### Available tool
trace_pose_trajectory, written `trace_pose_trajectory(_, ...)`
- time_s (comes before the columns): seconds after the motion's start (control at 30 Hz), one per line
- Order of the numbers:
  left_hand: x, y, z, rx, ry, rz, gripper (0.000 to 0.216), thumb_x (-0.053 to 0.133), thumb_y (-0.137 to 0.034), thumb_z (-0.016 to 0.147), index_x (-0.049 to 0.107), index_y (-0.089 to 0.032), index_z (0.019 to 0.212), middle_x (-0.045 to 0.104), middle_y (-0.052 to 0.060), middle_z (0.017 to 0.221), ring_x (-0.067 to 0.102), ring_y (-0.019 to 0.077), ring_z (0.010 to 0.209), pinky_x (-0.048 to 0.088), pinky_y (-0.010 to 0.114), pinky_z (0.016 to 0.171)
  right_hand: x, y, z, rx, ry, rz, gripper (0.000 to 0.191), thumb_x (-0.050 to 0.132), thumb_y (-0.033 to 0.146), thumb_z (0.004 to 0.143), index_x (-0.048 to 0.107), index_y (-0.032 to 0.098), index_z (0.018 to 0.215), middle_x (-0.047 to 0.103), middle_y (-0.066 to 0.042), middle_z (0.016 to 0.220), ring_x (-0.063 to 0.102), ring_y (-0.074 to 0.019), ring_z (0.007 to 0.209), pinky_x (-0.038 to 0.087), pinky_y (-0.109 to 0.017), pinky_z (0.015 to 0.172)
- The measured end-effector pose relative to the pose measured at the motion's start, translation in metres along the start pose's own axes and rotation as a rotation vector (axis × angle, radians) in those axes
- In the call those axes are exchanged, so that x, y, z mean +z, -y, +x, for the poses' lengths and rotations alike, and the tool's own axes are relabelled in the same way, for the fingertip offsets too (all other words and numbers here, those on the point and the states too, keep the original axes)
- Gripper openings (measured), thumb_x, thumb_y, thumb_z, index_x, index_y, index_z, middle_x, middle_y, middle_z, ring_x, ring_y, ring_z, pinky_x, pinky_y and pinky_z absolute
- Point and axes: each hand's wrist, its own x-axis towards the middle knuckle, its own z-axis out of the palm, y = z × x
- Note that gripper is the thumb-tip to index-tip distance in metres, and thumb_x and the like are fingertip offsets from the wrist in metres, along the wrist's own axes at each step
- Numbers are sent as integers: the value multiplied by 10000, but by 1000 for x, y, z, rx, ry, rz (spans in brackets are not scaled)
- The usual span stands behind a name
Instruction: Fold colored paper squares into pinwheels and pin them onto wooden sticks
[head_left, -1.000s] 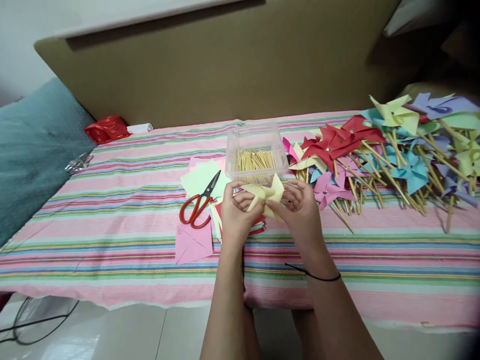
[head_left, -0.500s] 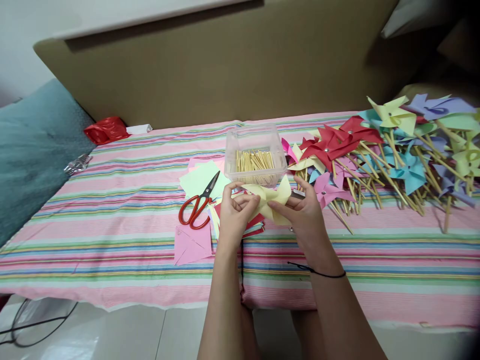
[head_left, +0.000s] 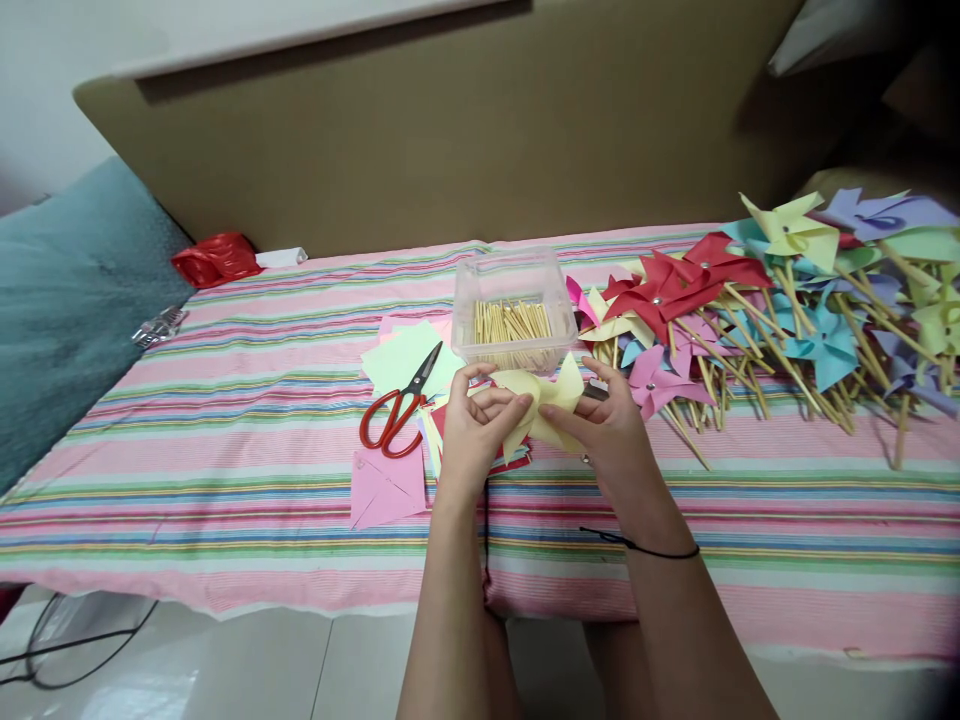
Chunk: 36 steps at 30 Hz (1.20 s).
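Note:
Both hands hold a pale yellow paper pinwheel (head_left: 561,398), its blades folded in toward the middle. My left hand (head_left: 480,430) pinches its left side between thumb and fingers. On the other side, my right hand (head_left: 607,430) presses its thumb near the pinwheel's centre, the fingers behind the paper. Beneath the hands lies a stack of coloured paper (head_left: 510,458), partly covered. Just beyond them stands a clear plastic box (head_left: 517,350) with short wooden sticks (head_left: 514,322) in it. A dark object (head_left: 596,388) shows behind my right fingers, too hidden to name.
Red-handled scissors (head_left: 401,405) lie to the left, across pale green paper sheets (head_left: 397,360). A cut pink paper square (head_left: 386,487) lies nearer me. Many finished pinwheels on sticks (head_left: 821,340) are heaped at the right. A red plastic bag (head_left: 217,260) sits at the back left.
The yellow paper's left blade has shifted, and more of it now hangs below my left thumb. Both hands keep their hold; the view has moved slightly.

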Motion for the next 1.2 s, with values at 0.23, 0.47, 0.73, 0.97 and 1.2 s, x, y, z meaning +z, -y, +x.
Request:
trace_pose_trajectory(0.23, -4, 2, 1, 21, -63, 19, 472, 750, -250, 704, 446, -214, 1063, 666, -50, 652, 591, 95, 529, 483, 211, 546, -2, 0, 0, -1, 65, 7, 1011, 890, 313, 502, 339, 222, 1345, 767, -48, 845, 729, -255, 797, 604, -376, 685)
trace_pose_trajectory(0.47, -3, 0, 0, -3, -14, 10, 479, 758, -250, 699, 449, -213, 1064, 675, -42, 687, 627, 102, 582, 490, 215, 586, -4, 0, -1, -12, 62, -73, 1003, 872, 373, 551, 327, 219, 1378, 763, -74, 875, 733, -288, 816, 607, -412, 685)
trace_pose_trajectory(0.73, -4, 2, 0, -25, 29, 38, 599, 818, -213, 622, 438, -223, 1085, 721, 0, 730, 681, 154, 642, 523, 245, 606, -3, -3, -2, -30, 107, -49, 930, 863, 326, 580, 350, 227, 1349, 763, -65, 888, 729, -252, 840, 600, -372, 705)
trace_pose_trajectory(0.97, -16, -3, -1, 45, -134, -60, 615, 833, -219, 597, 441, -228, 1071, 718, 1, 721, 685, 158, 630, 529, 246, 602, -10, 4, 0, -191, 37, -136, 668, 811, 359, 664, 481, 241, 1233, 723, -61, 1032, 689, -208, 929, 544, -398, 880)
trace_pose_trajectory(1.2, -34, -7, 2, 116, -317, -357, 665, 869, -206, 546, 452, -228, 1063, 710, 4, 803, 666, 111, 609, 518, 199, 588, -1, 27, 22, -350, -13, -367, 300, 706, 352, 761, 646, 194, 1009, 727, -91, 1029, 676, -222, 993, 527, -396, 902)
